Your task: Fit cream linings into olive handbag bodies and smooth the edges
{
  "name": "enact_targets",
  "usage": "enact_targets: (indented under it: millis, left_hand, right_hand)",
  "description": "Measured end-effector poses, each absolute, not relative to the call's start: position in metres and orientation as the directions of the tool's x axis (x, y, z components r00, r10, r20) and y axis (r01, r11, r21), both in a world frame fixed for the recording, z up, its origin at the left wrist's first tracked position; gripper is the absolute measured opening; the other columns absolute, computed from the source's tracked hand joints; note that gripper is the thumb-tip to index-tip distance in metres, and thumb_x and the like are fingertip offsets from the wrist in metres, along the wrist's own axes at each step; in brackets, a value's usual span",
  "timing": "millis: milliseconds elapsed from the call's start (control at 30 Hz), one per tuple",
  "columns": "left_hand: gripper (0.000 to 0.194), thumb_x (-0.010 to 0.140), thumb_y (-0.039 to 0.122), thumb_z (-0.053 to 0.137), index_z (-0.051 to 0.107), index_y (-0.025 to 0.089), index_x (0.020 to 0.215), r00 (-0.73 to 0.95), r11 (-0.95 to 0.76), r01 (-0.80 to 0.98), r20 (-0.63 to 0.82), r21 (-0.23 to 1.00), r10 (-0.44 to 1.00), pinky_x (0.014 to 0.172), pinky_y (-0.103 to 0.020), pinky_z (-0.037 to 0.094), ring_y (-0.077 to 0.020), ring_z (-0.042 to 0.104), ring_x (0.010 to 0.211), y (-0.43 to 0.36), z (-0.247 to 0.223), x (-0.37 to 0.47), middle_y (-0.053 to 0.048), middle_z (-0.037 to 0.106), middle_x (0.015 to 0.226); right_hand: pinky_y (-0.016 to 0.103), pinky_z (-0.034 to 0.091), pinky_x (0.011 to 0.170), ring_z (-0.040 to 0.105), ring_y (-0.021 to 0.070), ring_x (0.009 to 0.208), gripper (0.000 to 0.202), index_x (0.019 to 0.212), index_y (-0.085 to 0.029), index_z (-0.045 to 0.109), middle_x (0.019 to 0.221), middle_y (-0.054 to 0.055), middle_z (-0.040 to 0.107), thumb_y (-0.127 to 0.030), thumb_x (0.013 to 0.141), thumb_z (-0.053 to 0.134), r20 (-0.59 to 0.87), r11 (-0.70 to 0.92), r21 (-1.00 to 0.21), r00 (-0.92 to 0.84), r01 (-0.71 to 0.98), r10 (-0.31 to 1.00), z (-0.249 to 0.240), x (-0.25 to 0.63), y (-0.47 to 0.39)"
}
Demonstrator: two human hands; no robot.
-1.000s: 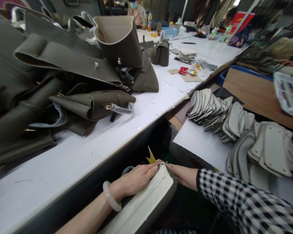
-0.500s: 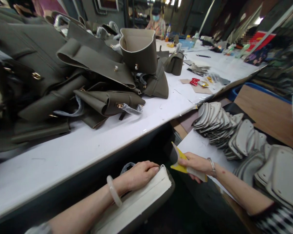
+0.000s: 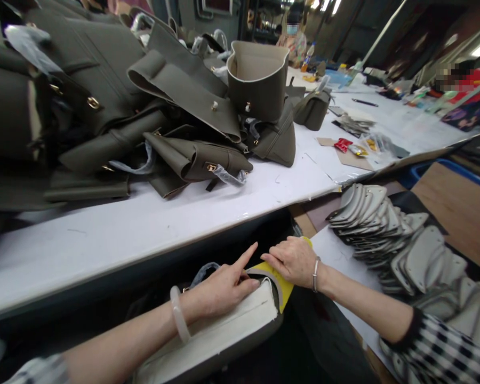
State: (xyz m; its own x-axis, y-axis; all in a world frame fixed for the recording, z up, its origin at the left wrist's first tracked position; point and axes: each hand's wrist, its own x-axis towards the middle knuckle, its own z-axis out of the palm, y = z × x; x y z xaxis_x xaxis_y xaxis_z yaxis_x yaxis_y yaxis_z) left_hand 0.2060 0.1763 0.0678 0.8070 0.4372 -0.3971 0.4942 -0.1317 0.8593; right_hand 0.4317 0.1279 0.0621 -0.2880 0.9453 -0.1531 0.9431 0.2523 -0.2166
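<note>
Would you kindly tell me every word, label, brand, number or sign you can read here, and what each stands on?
No text can be read.
Small shiny red packet: any print is too small and blurred.
Small shiny gold packet beside it: likewise unreadable.
Curved yellow piece in the right hand: no lettering shows.

Long white-topped table (image 3: 208, 213) carries a heap of dark olive leather-look bags (image 3: 118, 74) with gold-tone clasps, left side. Open-topped olive bag with beige lining (image 3: 258, 96) stands at heap's right. Shiny red packet (image 3: 343, 145) lies beside gold packet (image 3: 359, 151). Right: overlapping grey curved panels (image 3: 360, 208), flat brown board (image 3: 456, 208) just beyond. Far end: person in patterned top (image 3: 296, 45).
</note>
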Motion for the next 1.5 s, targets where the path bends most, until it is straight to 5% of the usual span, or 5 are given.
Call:
enact_targets:
  millis: [167, 367, 933, 1500]
  left_hand:
    - [0.059, 0.096, 0.044, 0.043, 0.031, 0.032, 0.152, 0.816, -0.260, 0.513, -0.370, 0.818, 0.445, 0.077, -0.032, 0.044, -0.0205, 0.063, 0.076, 0.176, 0.071, 0.206, -0.002, 0.072, 0.094]
    - [0.039, 0.097, 0.044, 0.040, 0.061, 0.025, 0.123, 0.829, -0.302, 0.507, -0.362, 0.807, 0.427, 0.071, -0.030, 0.042, -0.0199, 0.062, 0.071, 0.176, 0.075, 0.208, -0.003, 0.070, 0.084]
    - [0.042, 0.100, 0.044, 0.034, 0.062, 0.021, 0.120, 0.846, -0.419, 0.509, -0.348, 0.752, 0.403, 0.075, -0.031, 0.046, -0.0222, 0.067, 0.074, 0.171, 0.072, 0.209, -0.007, 0.073, 0.089]
    - [0.040, 0.100, 0.044, 0.035, 0.064, 0.026, 0.122, 0.889, -0.385, 0.410, -0.267, 0.827, 0.371, 0.095, -0.033, 0.047, -0.0245, 0.069, 0.099, 0.165, 0.065, 0.209, -0.005, 0.074, 0.112]
  right_hand:
    - [0.032, 0.021, 0.061, 0.057, 0.0159, 0.060, 0.056, 0.071, -0.017, 0.064, 0.066, 0.006, 0.067, -0.044, 0.105, 0.029, -0.108, 0.416, -0.098, -0.425, 0.904, 0.899, 0.061, 0.427, 0.138]
    - [0.033, 0.019, 0.059, 0.059, 0.0178, 0.060, 0.054, 0.073, -0.017, 0.065, 0.068, 0.007, 0.069, -0.042, 0.105, 0.030, -0.167, 0.488, -0.034, -0.486, 0.872, 0.858, 0.066, 0.425, 0.144]
    - [0.033, 0.026, 0.061, 0.067, 0.0225, 0.066, 0.052, 0.078, -0.017, 0.066, 0.074, 0.009, 0.072, -0.040, 0.106, 0.028, -0.236, 0.408, -0.014, -0.399, 0.913, 0.886, 0.064, 0.416, 0.130]
    - [0.031, 0.029, 0.057, 0.068, 0.0254, 0.064, 0.056, 0.080, -0.017, 0.066, 0.073, 0.011, 0.072, -0.043, 0.106, 0.023, -0.280, 0.088, -0.047, -0.097, 0.995, 0.955, 0.057, 0.401, 0.091]
